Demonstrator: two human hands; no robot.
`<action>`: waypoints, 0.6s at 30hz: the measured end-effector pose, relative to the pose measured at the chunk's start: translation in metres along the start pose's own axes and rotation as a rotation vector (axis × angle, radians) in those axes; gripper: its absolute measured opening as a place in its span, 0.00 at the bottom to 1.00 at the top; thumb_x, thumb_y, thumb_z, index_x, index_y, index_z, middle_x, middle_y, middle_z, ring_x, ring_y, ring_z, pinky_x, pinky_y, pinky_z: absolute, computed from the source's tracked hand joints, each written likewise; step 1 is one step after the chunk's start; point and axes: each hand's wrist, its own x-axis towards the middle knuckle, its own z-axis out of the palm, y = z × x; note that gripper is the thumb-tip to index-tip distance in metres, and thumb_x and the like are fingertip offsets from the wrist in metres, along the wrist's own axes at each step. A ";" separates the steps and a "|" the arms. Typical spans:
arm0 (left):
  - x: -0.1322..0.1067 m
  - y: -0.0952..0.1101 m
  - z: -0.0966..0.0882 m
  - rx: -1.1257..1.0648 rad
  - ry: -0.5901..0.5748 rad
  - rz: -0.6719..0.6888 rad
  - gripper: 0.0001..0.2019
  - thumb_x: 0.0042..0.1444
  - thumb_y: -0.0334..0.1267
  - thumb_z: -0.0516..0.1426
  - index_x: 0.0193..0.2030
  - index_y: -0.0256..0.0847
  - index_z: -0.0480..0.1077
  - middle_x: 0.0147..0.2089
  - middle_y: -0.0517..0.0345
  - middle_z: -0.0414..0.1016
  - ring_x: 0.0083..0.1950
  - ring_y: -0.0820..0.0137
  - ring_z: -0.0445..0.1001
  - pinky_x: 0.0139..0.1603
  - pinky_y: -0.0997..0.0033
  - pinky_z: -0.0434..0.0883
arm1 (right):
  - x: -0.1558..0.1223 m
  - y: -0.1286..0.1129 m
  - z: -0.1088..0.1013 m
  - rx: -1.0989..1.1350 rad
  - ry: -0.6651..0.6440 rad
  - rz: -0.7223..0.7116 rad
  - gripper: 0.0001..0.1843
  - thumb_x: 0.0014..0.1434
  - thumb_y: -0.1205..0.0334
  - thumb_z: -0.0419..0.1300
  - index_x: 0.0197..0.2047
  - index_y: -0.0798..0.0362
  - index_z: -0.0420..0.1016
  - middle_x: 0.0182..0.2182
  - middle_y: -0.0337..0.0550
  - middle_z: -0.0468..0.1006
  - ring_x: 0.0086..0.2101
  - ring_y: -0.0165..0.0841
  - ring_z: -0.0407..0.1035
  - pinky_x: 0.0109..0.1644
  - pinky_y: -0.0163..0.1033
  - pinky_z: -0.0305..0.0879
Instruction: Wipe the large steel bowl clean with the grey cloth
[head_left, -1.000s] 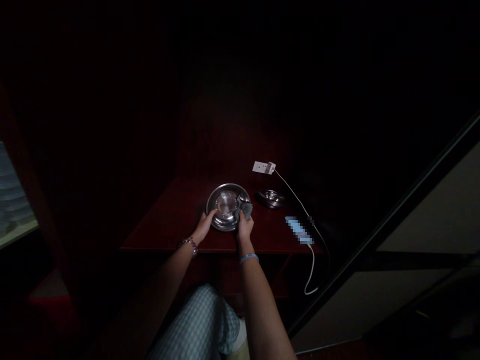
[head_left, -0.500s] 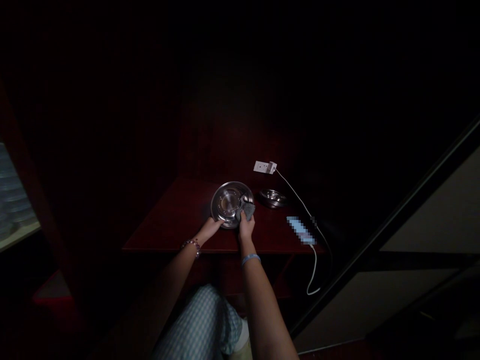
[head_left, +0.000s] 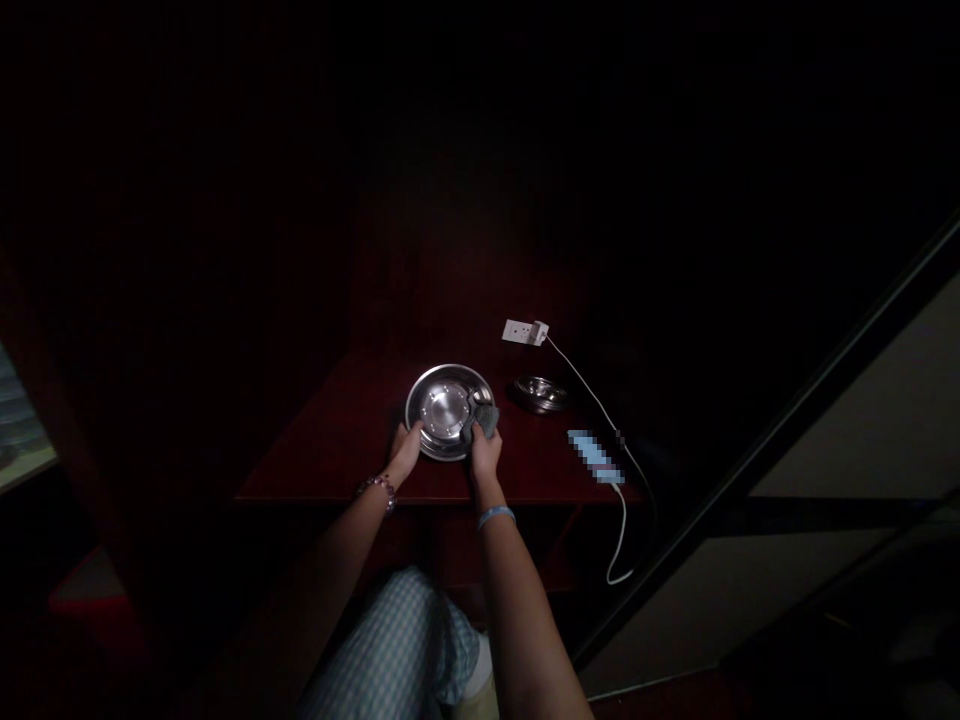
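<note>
A round steel plate [head_left: 442, 405] stands tilted on the dark red table [head_left: 337, 440], its shiny face toward me. My left hand [head_left: 406, 452] grips the plate's lower left rim, fingers curled on the edge. My right hand [head_left: 485, 452] is closed on a grey cloth [head_left: 482, 419] pressed against the plate's right rim. A bead bracelet is on my left wrist and a pale blue band on my right.
A second small steel dish [head_left: 540, 393] lies to the right of the plate. Behind it is a white power strip [head_left: 525, 331] with a white cable [head_left: 619, 520] running to a phone [head_left: 595, 456] near the table's right front edge. The surroundings are very dark.
The plate has shifted slightly left and its face has turned more toward me. My right hand and cloth have stayed on the right rim, and my left hand moved up along the left rim.
</note>
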 end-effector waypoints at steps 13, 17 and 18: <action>-0.007 0.002 0.006 -0.086 -0.099 0.062 0.17 0.58 0.47 0.60 0.46 0.37 0.79 0.48 0.45 0.85 0.60 0.55 0.79 0.66 0.55 0.70 | 0.000 -0.002 0.001 0.034 0.021 0.022 0.18 0.52 0.56 0.64 0.44 0.58 0.82 0.39 0.46 0.86 0.40 0.37 0.79 0.47 0.38 0.72; -0.008 0.003 0.006 -0.129 -0.117 0.080 0.16 0.59 0.45 0.60 0.49 0.37 0.78 0.53 0.46 0.84 0.61 0.57 0.78 0.66 0.58 0.70 | -0.001 -0.004 0.001 0.050 0.014 0.017 0.19 0.52 0.57 0.64 0.45 0.58 0.81 0.40 0.46 0.86 0.41 0.36 0.79 0.49 0.37 0.72; -0.008 0.003 0.007 -0.134 -0.121 0.071 0.17 0.59 0.45 0.60 0.49 0.37 0.78 0.54 0.45 0.84 0.61 0.58 0.78 0.66 0.58 0.70 | -0.001 -0.004 0.001 0.050 0.016 0.018 0.19 0.52 0.57 0.64 0.45 0.57 0.81 0.41 0.46 0.86 0.41 0.36 0.79 0.49 0.38 0.72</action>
